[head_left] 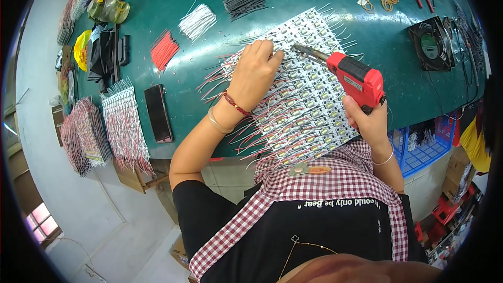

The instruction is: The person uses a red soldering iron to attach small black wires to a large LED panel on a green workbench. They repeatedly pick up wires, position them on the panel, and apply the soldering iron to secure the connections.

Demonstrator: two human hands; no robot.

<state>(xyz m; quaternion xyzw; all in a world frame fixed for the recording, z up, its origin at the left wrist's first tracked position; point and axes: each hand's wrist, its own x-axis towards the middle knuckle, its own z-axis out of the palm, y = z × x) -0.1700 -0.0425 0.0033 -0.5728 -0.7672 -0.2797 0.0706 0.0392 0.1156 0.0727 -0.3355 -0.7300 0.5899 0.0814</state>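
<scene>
Holding soldering gun (359, 81): right grip (371, 123); blue basket (427, 158) contains pale strands (421, 139).

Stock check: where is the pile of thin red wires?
Head view, upper left: the red wire pile lies on the green table between thin white wires and the black phone.

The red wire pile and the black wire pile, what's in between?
A white wire pile lies between the red wire pile and the black wire pile, in the head view.
</scene>
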